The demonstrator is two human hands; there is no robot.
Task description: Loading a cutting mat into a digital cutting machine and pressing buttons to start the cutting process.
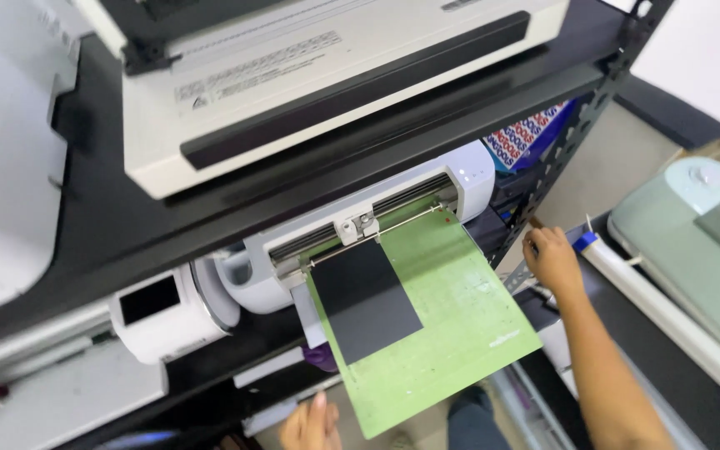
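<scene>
Green cutting mat (452,325) carrying black sheet (366,298), fed into white cutter (377,221) (rollers grip it). Left hand (310,425) loosely open, empty, beneath the mat; right hand (553,260) at shelf post (543,179), grip indiscernible.

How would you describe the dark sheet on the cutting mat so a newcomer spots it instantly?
Find the black metal shelf rack, then the white cutting machine on its lower shelf. A green cutting mat slopes out of it; the dark grey rectangular sheet lies on the mat's upper left, the only dark patch on the green.
</scene>
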